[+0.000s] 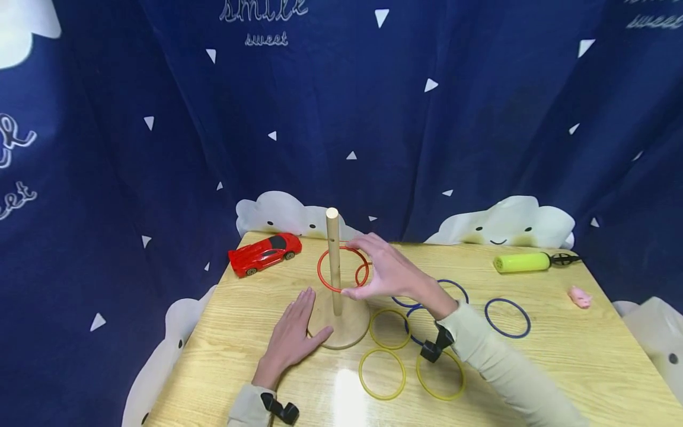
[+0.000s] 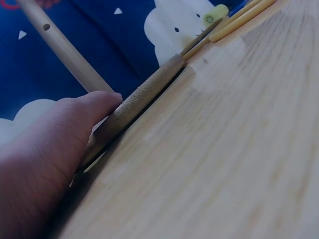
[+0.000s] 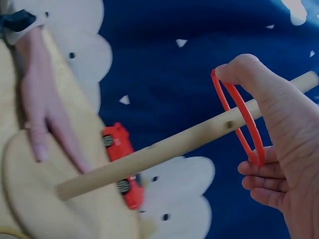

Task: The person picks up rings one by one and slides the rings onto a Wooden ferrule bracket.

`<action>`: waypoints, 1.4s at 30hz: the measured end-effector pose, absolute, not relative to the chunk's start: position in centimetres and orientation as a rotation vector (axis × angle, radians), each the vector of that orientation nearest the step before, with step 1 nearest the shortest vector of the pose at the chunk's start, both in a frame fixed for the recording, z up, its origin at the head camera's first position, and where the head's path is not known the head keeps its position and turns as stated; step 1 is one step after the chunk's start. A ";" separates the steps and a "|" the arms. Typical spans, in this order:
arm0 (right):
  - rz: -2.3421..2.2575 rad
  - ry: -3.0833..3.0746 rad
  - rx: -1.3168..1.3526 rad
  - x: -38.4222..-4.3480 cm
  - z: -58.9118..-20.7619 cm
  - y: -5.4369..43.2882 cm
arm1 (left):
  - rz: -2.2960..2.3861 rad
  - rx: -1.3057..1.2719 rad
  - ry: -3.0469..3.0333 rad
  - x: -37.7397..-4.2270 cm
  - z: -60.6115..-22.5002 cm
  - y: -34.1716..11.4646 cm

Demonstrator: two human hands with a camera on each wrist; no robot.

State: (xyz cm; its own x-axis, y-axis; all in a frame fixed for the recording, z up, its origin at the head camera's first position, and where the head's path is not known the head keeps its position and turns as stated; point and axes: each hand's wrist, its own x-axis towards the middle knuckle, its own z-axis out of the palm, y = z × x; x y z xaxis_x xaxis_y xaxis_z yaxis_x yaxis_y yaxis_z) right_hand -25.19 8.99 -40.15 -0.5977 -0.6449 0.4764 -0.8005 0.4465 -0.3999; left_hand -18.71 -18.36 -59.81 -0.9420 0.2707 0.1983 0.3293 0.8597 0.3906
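Note:
A red ring [image 1: 319, 270] encircles the upright wooden post [image 1: 334, 255], tilted and well above the round base [image 1: 349, 332]. My right hand [image 1: 388, 267] pinches this ring by its right side, thumb on one edge and fingers on the opposite one, as the right wrist view shows with the ring [image 3: 247, 117] around the post [image 3: 184, 145]. Flat at the left edge of the base rests my left hand [image 1: 292, 335], fingers straight and thumb reaching over the rim. Behind the right hand a second red ring [image 1: 357, 276] is partly hidden.
Right of the base lie several yellow rings [image 1: 382, 398] and blue rings [image 1: 507, 336], some overlapping. A red toy car [image 1: 267, 252] stands at the back left of the table. Toward the back right are a yellow-green pump [image 1: 523, 262] and a small pink toy [image 1: 579, 297].

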 end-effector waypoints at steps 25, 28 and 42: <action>0.748 -2.616 1.119 -25.8 -54.0 7.5 | -0.636 -0.477 -2.909 -18.3 -59.8 -18.7; 0.668 -2.634 1.102 -26.0 -54.5 7.3 | -0.640 -0.482 -2.899 -18.3 -59.8 -18.8; 0.566 -2.714 1.060 -26.4 -55.4 7.3 | -0.628 -0.474 -2.911 -18.9 -59.6 -18.5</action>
